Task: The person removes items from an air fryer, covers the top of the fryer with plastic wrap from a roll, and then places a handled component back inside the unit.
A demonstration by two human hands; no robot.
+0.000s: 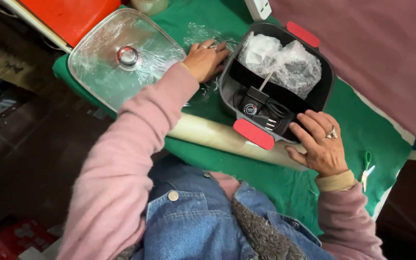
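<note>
The left hand (207,60) lies flat with fingers spread on a sheet of clear film (199,34) that covers the green cloth (362,130), just beside the left wall of the black pan (324,86); it pins the film down rather than pinching it. The right hand (321,144) rests on the near right corner of the pan, fingers loosely open and curled over the rim, with the fingertips reaching inside toward the power cord (261,111); whether they actually touch the cord is hard to tell from this angle. The pan is square, with red handles (253,134) at its near and far edges and a divider across the middle. The far compartment holds two bundles in bubble wrap (280,60), while the near one holds the coiled cord and its plug. A cardboard tube (217,136) lies on the cloth along the near side of the pan, passing under the right hand. To the left, well apart from the pan, a glass lid (121,58) wrapped in film lies flat with its metal knob up. A pair of green-handled scissors (366,171) sits on the cloth just right of the right wrist. Both sleeves are pink, over a denim garment.
</note>
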